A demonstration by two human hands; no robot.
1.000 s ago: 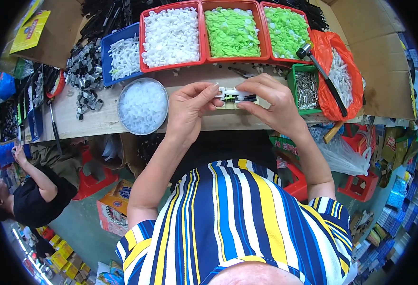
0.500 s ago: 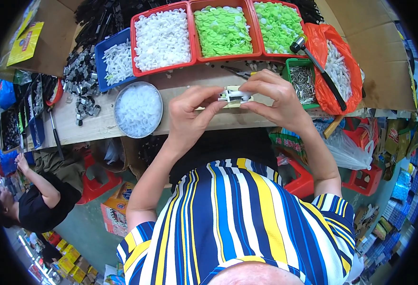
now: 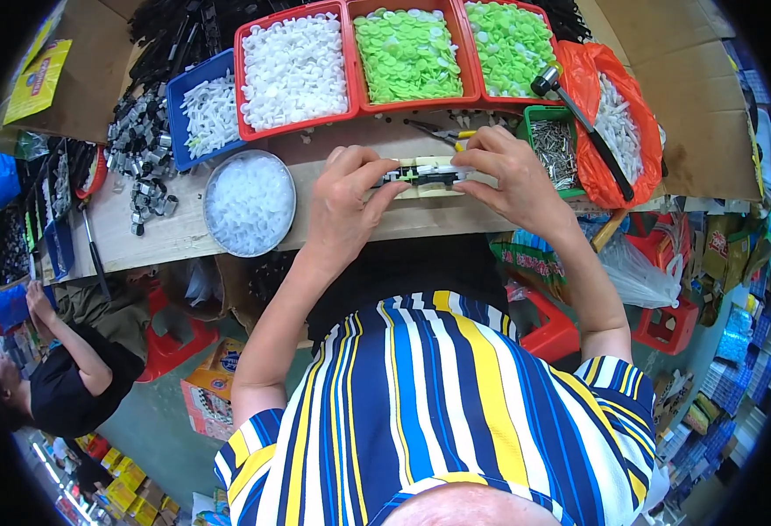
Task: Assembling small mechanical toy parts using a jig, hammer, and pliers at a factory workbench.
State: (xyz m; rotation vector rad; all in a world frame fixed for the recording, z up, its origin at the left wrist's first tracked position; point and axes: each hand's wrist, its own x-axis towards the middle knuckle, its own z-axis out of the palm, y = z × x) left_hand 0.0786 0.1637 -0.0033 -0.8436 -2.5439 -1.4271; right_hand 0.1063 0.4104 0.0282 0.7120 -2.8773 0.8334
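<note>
Between my two hands is a small, narrow black-and-white plastic assembly point(image 3: 431, 177). My left hand point(image 3: 346, 197) pinches its left end between thumb and fingers. At its right end, the thumb and fingertips of my right hand point(image 3: 517, 180) close on it the same way. A pale block point(image 3: 427, 192) shows just under and behind the assembly. Whether the assembly touches it, I cannot tell. My fingers hide both ends of the piece. Beyond my right hand lie pliers point(image 3: 442, 133) with yellow handles.
Past my hands stand red trays of white caps point(image 3: 293, 70) and green discs point(image 3: 407, 57). Left are a blue tray point(image 3: 175, 123) and a round bowl point(image 3: 250, 203) of translucent parts. Right are a green box point(image 3: 534, 118) of metal pins and a hammer point(image 3: 589, 131) on an orange bag point(image 3: 653, 149).
My hands have moved slightly apart, the left one a little leftward. More of the assembly's black length shows between them. At the far left, another person's arm has shifted slightly.
</note>
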